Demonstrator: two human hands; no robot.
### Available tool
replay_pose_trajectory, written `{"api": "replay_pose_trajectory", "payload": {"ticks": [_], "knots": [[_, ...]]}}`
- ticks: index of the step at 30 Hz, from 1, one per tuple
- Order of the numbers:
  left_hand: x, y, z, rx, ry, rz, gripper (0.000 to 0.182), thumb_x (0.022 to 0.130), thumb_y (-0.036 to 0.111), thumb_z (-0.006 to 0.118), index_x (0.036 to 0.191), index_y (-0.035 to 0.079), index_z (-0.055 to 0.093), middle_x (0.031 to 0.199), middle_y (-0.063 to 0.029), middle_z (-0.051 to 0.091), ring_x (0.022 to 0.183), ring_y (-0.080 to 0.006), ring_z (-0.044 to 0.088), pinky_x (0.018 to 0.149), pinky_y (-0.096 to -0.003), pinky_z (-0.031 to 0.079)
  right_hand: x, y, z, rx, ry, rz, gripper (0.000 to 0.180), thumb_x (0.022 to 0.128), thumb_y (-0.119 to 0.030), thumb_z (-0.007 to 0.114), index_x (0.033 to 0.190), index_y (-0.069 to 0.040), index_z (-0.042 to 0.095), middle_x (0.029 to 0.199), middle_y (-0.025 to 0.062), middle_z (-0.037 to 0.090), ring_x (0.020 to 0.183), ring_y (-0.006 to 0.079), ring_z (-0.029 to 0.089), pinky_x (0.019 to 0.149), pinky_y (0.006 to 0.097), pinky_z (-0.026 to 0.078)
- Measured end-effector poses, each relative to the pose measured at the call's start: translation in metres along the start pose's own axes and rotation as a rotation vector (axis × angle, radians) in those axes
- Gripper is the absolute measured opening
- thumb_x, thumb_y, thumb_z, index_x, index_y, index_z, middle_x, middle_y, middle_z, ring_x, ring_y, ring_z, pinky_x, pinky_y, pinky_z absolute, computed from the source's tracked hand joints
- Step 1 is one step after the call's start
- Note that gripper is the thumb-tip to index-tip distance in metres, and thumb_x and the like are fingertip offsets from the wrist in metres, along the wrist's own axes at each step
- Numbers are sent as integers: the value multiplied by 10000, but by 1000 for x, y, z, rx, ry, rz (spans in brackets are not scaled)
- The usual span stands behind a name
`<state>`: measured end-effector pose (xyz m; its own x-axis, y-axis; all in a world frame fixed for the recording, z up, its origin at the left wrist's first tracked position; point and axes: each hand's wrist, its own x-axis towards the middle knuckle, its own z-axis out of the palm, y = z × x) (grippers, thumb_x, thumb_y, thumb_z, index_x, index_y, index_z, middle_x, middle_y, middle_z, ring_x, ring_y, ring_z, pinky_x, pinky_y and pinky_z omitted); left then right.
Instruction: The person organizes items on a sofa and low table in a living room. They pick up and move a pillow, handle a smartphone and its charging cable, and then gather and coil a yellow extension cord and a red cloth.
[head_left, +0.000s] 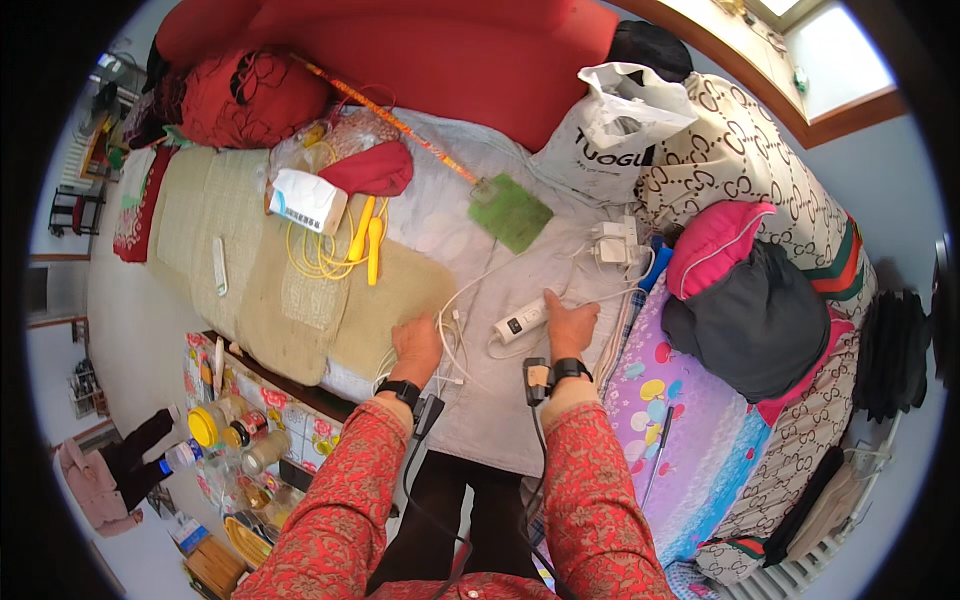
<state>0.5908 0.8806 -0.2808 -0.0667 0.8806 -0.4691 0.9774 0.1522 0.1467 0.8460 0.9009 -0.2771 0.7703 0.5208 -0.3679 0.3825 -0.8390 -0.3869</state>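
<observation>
My left hand (418, 346) is over the edge of a beige seat pad, its fingers curled down. Thin white cables (454, 334) lie on both sides of it; whether it grips one is hidden. My right hand (571, 326) rests on the pale sofa cover with thumb and fingers apart. Its thumb side is against the end of a white power strip (521, 322) with a dark switch panel. Behind that hand, white plug adapters (615, 241) sit amid tangled white cords.
A green fly swatter (511, 213), a yellow-handled skipping rope (361, 229) and a tissue pack (307, 202) lie farther back. A white plastic bag (615, 135) stands near a pink-and-black cushion (750, 315). Jars (247, 429) crowd the left table. A person (97, 480) stands at far left.
</observation>
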Motion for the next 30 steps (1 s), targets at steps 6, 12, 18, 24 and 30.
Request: {"api": "replay_pose_trajectory", "payload": {"ticks": [6,12,18,24,30], "knots": [[-3,-24,-26,-364,-203,106,180,860,183,583,912,25,651,828,-176,691,726,-328,677,690,-414,523,14,9,6,-70,-37,-39,371,756,-223,692,1035,-1,590,1049,245,645,959,410,653,828,504,533],[-24,0,-92,-1175,-525,4,118,930,138,550,896,29,581,666,-12,547,548,-128,550,605,-307,518,38,75,-31,110,-42,-112,181,723,-79,624,865,24,668,896,262,675,864,433,654,775,485,517],[-31,51,-134,-1476,-382,-28,150,973,181,545,922,41,562,633,13,502,520,-81,495,590,-279,512,28,86,-36,81,7,-153,389,708,-290,803,863,20,627,870,223,668,816,400,649,738,452,511],[-28,74,-113,-1475,-255,-26,155,976,196,560,923,51,567,656,2,552,547,-93,526,592,-272,504,39,70,-26,29,-115,-130,423,701,-280,781,943,27,620,855,233,679,851,432,656,746,461,519],[-42,95,-91,-1463,-270,-96,156,983,194,552,942,44,569,678,-6,569,563,-113,548,595,-274,498,49,76,-28,548,-220,9,246,735,-87,662,914,35,546,732,242,668,725,356,696,679,417,550]]}}
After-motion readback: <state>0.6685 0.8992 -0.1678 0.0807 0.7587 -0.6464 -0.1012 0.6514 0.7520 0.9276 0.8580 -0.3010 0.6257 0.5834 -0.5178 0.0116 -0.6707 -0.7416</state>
